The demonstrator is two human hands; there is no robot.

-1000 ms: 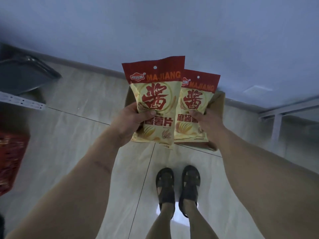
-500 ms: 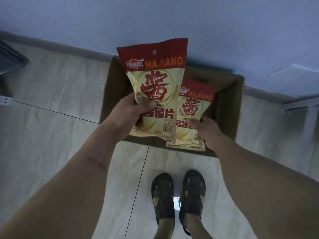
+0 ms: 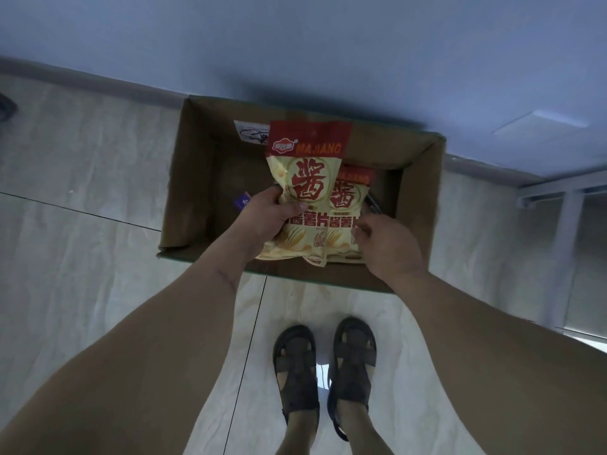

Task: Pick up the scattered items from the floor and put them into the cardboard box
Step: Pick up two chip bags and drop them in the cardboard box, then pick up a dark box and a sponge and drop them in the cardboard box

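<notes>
Lengthwise, both chip bags (image 3: 307,178) point red tops toward the wall (image 3: 295,37).

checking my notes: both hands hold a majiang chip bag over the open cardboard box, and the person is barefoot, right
Not quite. The head view shows dark sandals on the feet, not bare feet. The rest holds: left hand and right hand each hold a Majiang chip bag over the open cardboard box.

Left hand (image 3: 267,215) grips a chip bag (image 3: 303,188) over the cardboard box (image 3: 423,205).
</notes>
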